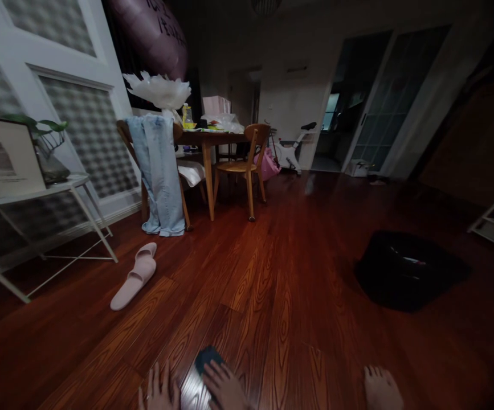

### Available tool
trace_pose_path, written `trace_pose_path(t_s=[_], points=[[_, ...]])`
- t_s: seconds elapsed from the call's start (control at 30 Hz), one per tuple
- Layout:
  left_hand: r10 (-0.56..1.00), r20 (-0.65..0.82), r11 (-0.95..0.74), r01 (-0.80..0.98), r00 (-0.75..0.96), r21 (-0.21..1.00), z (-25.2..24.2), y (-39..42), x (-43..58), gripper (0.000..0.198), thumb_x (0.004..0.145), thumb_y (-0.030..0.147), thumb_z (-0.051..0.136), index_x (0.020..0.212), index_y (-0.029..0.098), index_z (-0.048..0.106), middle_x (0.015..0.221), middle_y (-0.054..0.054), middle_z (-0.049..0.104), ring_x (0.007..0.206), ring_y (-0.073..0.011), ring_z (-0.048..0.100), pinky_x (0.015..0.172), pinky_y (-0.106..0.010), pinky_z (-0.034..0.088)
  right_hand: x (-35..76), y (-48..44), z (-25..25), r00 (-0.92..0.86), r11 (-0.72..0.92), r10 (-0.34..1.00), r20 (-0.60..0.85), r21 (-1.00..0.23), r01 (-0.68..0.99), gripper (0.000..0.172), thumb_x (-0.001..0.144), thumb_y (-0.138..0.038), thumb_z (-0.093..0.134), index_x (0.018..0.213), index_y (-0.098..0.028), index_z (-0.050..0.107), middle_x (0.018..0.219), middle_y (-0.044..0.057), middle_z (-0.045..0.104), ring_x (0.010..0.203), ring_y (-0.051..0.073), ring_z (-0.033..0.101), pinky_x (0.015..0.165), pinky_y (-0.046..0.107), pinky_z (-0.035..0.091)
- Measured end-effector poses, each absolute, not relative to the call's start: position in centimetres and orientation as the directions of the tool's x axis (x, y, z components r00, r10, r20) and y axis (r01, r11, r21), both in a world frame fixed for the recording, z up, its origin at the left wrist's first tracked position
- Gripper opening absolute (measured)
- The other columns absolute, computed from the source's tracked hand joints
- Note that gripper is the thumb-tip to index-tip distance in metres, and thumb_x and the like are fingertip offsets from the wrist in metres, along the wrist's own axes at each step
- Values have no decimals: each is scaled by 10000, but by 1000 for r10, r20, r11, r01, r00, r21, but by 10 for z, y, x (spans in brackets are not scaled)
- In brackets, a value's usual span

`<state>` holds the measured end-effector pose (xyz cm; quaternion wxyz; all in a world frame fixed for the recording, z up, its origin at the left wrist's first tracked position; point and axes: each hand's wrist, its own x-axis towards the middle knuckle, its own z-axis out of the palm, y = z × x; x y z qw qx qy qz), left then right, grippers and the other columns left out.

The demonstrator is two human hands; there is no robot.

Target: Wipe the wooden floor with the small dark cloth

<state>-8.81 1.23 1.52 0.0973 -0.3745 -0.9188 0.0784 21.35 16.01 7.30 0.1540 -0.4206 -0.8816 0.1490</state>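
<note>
At the bottom edge, my left hand point(160, 390) is spread low over the wooden floor point(268, 319), fingers apart, with nothing in it. To its right, my right hand point(224, 384) lies with its fingers extended over the lower right side of a dark, flat object point(207, 357), which looks like a cloth or pad. Part of that object is hidden under the fingers. A bright reflection shows on the floor between the two hands.
A bare foot point(382, 388) is at the bottom right. Pink slippers point(134, 279) lie on the left near a white side table point(76, 181). A black bin-like object point(409, 270) stands at right. Chairs point(235, 166), one draped with jeans point(160, 176), surround a table point(212, 136).
</note>
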Motion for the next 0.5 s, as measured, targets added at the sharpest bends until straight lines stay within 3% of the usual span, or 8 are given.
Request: trace_pose_path(t_s=[0.03,0.07,0.13,0.23,0.43,0.5], points=[[705,119,706,677,-699,-207,16,12,-88,599,927,352,370,1509,270,483,1620,-58,478,1506,-244,438,1264,-513,301,177,157,67,-660,640,743,116,-412,648,599,857,-522,387,1431,-539,557,1528,-229,525,1516,254,387,1225,487,324],[704,118,707,678,-700,-199,17,11,-88,599,929,353,368,1513,268,477,1623,-61,475,1507,-242,436,1267,-511,294,152,159,61,-710,654,701,64,-453,605,609,892,-479,364,1479,-503,521,1569,-218,472,1514,247,391,1229,446,329],[700,116,712,677,-704,-187,17,11,-88,601,929,355,375,1516,266,471,1628,-65,468,1509,-240,432,1271,-506,287,135,176,53,-679,596,734,1,-480,644,636,940,-383,333,1564,-365,456,1645,-107,391,1534,238,360,1255,424,301],[698,106,713,675,-708,-189,14,11,-89,598,930,359,377,1510,255,481,1630,-75,463,1510,-239,430,1267,-498,293,165,215,44,-460,414,888,-17,-407,814,633,968,-287,311,1583,-212,438,1676,46,354,1566,237,297,1284,473,256],[696,110,715,669,-710,-205,12,12,-89,602,925,348,385,1513,267,482,1633,-68,464,1515,-242,423,1274,-503,283,192,223,18,-320,307,947,16,-333,892,630,970,-277,329,1587,-202,435,1689,55,332,1583,289,248,1299,546,208],[703,85,706,679,-706,-202,14,11,-90,607,929,350,371,1521,260,472,1638,-70,456,1520,-244,415,1272,-512,285,181,207,9,-305,298,952,33,-332,895,603,981,-285,371,1571,-202,464,1683,86,359,1573,324,275,1282,572,247]])
